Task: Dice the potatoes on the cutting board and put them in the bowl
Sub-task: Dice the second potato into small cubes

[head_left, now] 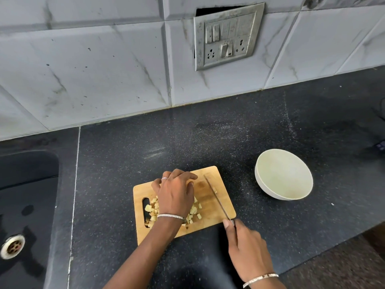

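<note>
Many potato dice [149, 208] lie on the cutting board [206, 217], mostly under the left hand [176, 192], whose bent fingers arch over them; whether they hold anything is hidden. The right hand [248, 247] grips the knife [216, 197], blade just beside those fingers. A careless stroke could nick them, or scatter dice short of the empty bowl [283, 176].

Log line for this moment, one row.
stage: dicing | left hand: over diced potato on cutting board | right hand: grips knife, blade across board | bowl: empty, right of board
</note>
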A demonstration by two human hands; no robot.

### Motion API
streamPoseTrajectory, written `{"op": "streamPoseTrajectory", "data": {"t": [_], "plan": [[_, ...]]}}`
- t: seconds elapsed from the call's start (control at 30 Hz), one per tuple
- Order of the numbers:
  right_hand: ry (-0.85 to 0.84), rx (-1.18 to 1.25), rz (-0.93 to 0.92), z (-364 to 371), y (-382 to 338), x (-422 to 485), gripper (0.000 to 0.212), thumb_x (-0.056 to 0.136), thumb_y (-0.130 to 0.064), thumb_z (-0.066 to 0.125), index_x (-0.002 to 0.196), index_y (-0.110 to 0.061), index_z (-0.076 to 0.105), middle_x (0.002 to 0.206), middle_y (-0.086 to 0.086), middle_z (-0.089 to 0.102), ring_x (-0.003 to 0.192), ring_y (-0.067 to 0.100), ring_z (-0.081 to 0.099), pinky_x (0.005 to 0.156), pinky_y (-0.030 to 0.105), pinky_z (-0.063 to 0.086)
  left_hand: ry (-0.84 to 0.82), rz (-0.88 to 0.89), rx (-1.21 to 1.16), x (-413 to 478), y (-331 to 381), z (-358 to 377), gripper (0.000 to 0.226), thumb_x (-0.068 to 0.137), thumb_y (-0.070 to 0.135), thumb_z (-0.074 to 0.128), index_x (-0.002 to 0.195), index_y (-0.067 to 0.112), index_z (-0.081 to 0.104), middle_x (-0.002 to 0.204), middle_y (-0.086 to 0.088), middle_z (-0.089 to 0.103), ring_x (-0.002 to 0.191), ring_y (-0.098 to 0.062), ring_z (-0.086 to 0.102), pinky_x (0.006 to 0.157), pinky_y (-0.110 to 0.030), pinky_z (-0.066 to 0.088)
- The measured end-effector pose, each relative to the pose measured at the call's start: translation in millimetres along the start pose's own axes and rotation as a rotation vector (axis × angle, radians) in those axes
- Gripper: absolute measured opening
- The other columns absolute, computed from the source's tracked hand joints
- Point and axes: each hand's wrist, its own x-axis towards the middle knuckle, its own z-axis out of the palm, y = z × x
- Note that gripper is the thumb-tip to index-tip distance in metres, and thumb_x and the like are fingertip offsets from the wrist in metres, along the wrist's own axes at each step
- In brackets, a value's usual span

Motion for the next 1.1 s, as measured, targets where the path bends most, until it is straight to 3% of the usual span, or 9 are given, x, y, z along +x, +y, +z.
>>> {"op": "streamPoseTrajectory", "data": {"t": [0.17,0.3,0.57,0.77,1.1], "plan": [[0.076,0.021,0.062,-8,21,8,0.052,0.090,-0.063,0.014,0.085,-0.024,0.048,0.087,-0.001,0.068,0.093,0.030,0.062,0.073,0.042,0.045,-0.083,0.077,0.001,-3,16,16,0.017,0.086,0.041,0.060,0.101,0.041,0.068,0.103,0.019,0.064,0.104,-0.011,0.049,0.090,-0.039,0.026],[0.062,0.030,0.078,-6,30,12,0.055,0.090,-0.064,0.015,0.085,-0.024,0.051,0.089,-0.003,0.069,0.094,0.028,0.062,0.076,0.041,0.046,-0.138,0.101,0.041,-3,24,29,0.026,0.082,0.055,0.062,0.101,0.039,0.067,0.104,0.019,0.063,0.106,-0.011,0.047,0.096,-0.042,0.026],[-0.057,0.035,0.058,6,25,13,0.055,0.090,-0.068,0.017,0.080,-0.023,0.048,0.080,-0.002,0.064,0.084,0.025,0.062,0.076,0.042,0.048,-0.103,0.071,0.070,-1,24,31,0.019,0.081,0.049,0.064,0.097,0.041,0.069,0.101,0.018,0.062,0.105,-0.013,0.046,0.095,-0.042,0.024],[-0.067,0.147,0.051,4,17,12,0.052,0.091,-0.065,0.025,0.077,-0.025,0.055,0.075,-0.004,0.066,0.081,0.021,0.063,0.076,0.041,0.049,-0.117,0.028,0.074,-1,9,22,0.024,0.078,0.053,0.067,0.100,0.042,0.069,0.104,0.021,0.060,0.107,-0.012,0.044,0.094,-0.040,0.021],[-0.047,0.006,-0.020,8,10,9,0.049,0.089,-0.069,0.011,0.087,-0.032,0.043,0.078,-0.002,0.063,0.081,0.026,0.064,0.072,0.044,0.050,-0.102,0.006,0.072,-2,9,24,0.009,0.082,0.043,0.067,0.089,0.042,0.072,0.097,0.021,0.061,0.102,-0.010,0.044,0.095,-0.040,0.022]]}}
